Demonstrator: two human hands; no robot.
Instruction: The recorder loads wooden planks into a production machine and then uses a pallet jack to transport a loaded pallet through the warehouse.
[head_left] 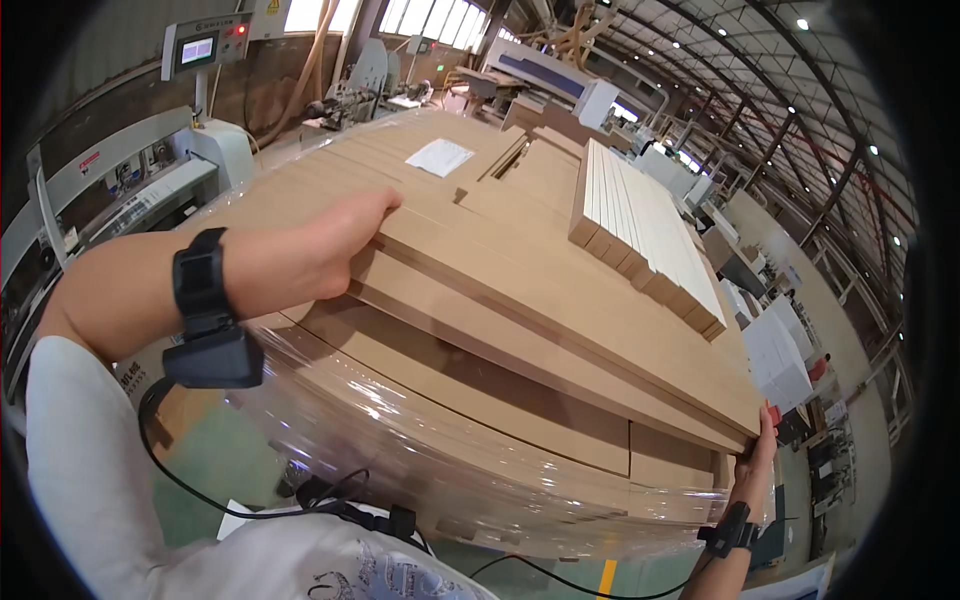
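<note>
Long flat brown boards (545, 325) lie across the front of a big stack, their near edges raised above the layer below, with a dark gap beneath. My left hand (350, 243) wraps round their left end, most of its fingers hidden behind and under the edge. At their far right corner my right hand (762, 450) grips the other end, its fingers partly hidden. A red thing of unclear kind shows beside that hand. Clear plastic film (400, 430) wraps the lower sides of the stack (480, 405). Both wrists carry black bands.
Pale-topped strips (645, 235) sit bundled on the stack's right side. A white paper sheet (440, 157) lies towards the back. On the left stands a machine (215, 155) with a small screen panel (203, 48). Black cables (270, 513) hang across my front.
</note>
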